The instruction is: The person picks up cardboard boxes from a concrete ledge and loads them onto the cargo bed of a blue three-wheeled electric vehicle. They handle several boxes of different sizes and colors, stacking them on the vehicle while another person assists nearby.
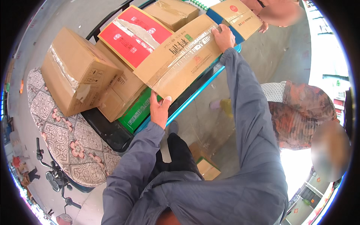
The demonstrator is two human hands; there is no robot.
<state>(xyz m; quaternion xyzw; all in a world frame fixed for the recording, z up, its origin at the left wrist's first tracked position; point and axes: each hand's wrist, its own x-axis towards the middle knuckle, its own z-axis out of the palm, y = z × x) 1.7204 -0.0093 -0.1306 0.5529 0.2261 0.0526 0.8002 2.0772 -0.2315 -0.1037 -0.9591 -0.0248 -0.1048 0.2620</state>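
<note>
Between my two hands lies a long taped cardboard box (180, 56) bearing printed writing. My left hand (159, 108) is at its near left end, the thumb on the corner and the fingers against the end. My right hand (224, 38) grips the far right end, fingers over the top edge. A red carton (136, 35) with torn tape touches its far side. Left of these, a large cardboard box (80, 73) sits tilted over another cardboard box (121, 90). A green box (137, 112) shows beneath the pile, in a blue-edged cargo bed (197, 94).
A brown box (171, 12) and a blue-sided carton (236, 18) stand at the far side. A quilted seat cover (73, 143) and handlebars (53, 171) are at the left. People stand at the right (301, 112) and upper right. A carton (208, 168) is on the floor.
</note>
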